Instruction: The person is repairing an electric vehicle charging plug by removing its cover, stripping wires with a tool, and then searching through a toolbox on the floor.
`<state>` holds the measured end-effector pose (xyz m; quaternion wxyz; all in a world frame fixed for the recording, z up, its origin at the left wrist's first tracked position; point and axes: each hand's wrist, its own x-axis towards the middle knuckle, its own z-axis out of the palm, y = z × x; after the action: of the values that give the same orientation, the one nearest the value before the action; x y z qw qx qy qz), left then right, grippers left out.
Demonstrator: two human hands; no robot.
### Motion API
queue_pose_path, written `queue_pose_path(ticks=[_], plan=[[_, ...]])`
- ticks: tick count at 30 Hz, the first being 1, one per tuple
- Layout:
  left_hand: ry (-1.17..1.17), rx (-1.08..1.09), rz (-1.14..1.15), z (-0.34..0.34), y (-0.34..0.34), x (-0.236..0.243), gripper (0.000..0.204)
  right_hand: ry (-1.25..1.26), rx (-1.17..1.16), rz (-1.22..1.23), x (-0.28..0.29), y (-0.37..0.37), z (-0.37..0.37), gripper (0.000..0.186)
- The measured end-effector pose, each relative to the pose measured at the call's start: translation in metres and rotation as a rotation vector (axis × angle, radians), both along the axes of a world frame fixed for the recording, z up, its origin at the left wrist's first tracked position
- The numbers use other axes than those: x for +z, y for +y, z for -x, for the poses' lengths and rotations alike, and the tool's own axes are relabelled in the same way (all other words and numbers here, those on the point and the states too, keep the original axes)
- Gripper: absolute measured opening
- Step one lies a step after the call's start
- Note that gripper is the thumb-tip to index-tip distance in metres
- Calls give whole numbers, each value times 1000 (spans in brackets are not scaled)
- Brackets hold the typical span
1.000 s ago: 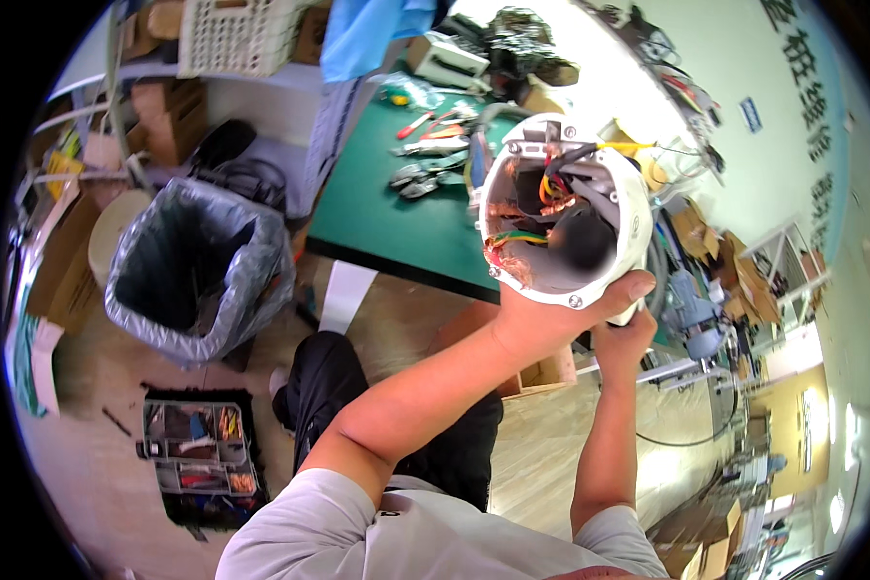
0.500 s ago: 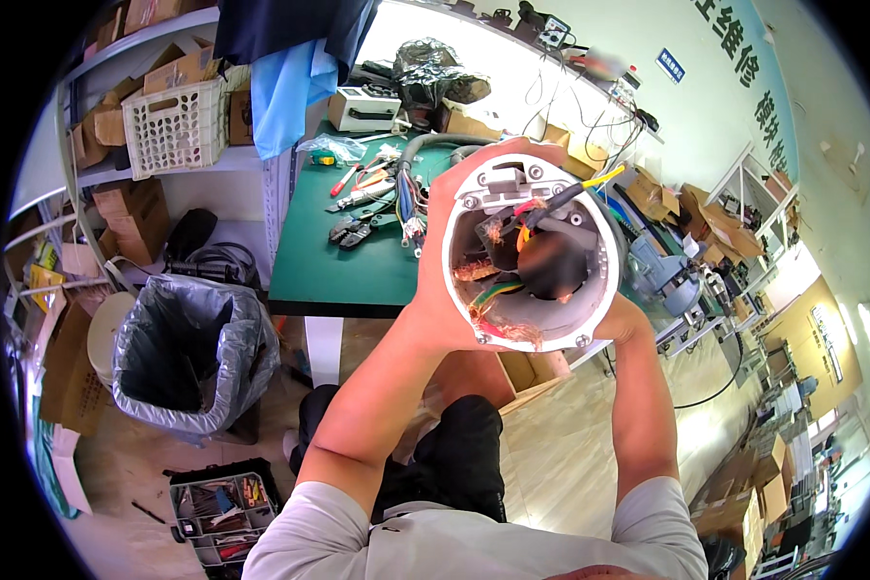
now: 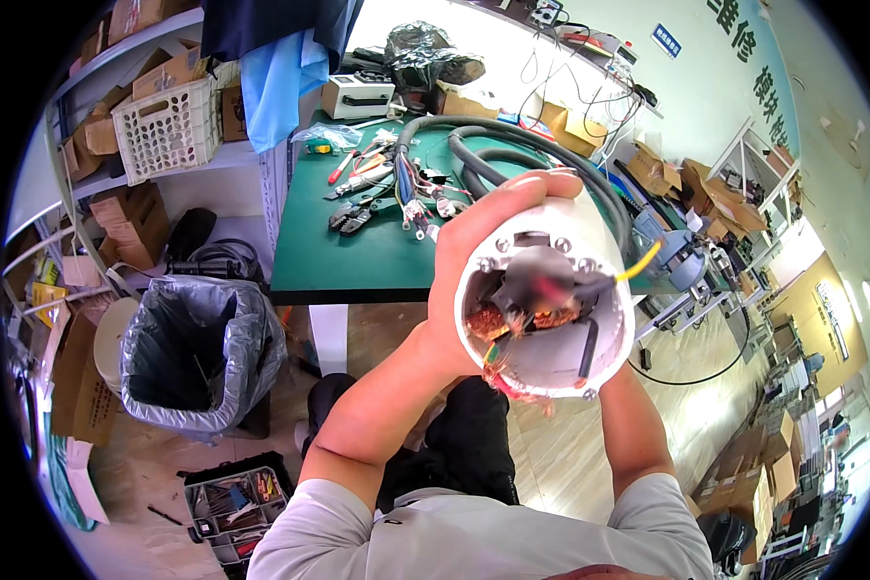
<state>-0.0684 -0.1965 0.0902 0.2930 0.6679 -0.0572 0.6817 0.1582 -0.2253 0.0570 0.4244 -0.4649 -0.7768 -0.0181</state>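
Observation:
A white round housing (image 3: 604,348) is held up in front of me, its open end facing me. Frayed copper strands (image 3: 486,322) show inside it, and a few red and green wire ends (image 3: 501,372) hang over its lower rim. From its right side sticks a black cable with a yellow end (image 3: 638,263). My left hand (image 3: 464,256) is wrapped round the housing's left side, fingers over the top. The forearm of my right hand (image 3: 617,389) reaches up behind the lower right side. Its fingers are hidden by the housing.
Beyond the housing stands a green-topped table (image 3: 358,271) with thick black cable (image 3: 474,135), pliers (image 3: 351,217) and other hand tools. A lined bin (image 3: 251,387) and a toolbox (image 3: 237,507) stand on the floor at left. Shelves with a white crate (image 3: 169,130) rise beyond.
The housing has tipped and shifted slightly right and down, so its inside shows from another angle. The yellow-ended cable points further right. My left hand keeps its grip.

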Motion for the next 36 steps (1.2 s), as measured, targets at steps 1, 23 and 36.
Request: queue_pose_path(ticks=[1, 23, 36], plan=[[-1, 7, 10, 3, 0, -1, 82, 3, 20, -8, 0, 2, 5, 38], [-586, -541, 212, -4, -3, -43, 96, -64, -113, -128, -30, 27, 7, 36], [-682, -168, 944, -13, 15, -121, 70, -387, -320, -280, -84, 68, 38, 35]])
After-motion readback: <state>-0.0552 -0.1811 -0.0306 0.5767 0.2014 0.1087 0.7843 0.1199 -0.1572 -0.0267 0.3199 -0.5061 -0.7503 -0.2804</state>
